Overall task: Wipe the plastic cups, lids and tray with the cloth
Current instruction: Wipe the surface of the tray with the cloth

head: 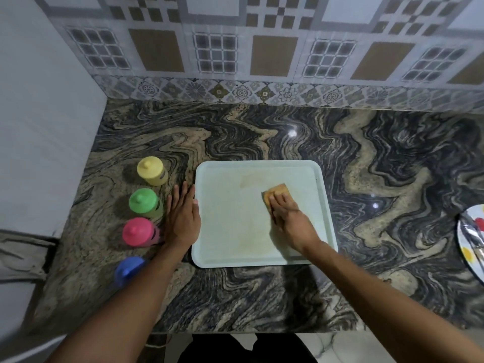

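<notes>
The right hand (290, 218) pressed flat, fingers together, on the orange cloth (277, 191) at 3 o'clock on the pale tray (235, 242). The left hand (182, 218) lay flat, fingers straight, against the tray's 9 o'clock rim, with 4 lidded cups (143, 203) lined up just beside it.

Table (366, 179): polished stone, swirled dark and tan veining, high gloss with pinpoint light reflections.
Tray (235, 231): pale plastic, smooth, mostly matt; faint brownish film over the middle and near the front rim.
Cloth (275, 191): tan-orange fabric, matt, soft-looking; weave too blurred to judge.
Yellow cup (152, 170), green cup (144, 203), pink cup (138, 231), blue cup (128, 268): coloured plastic, smooth, lidded in the same colour, dull satin sheen.
Wall tiles (275, 56): patterned, probably glazed ceramic, low sheen.
Side wall (39, 127): plain, flat matt, painted look.
Plate (471, 239): glossy, printed with coloured spots.
</notes>
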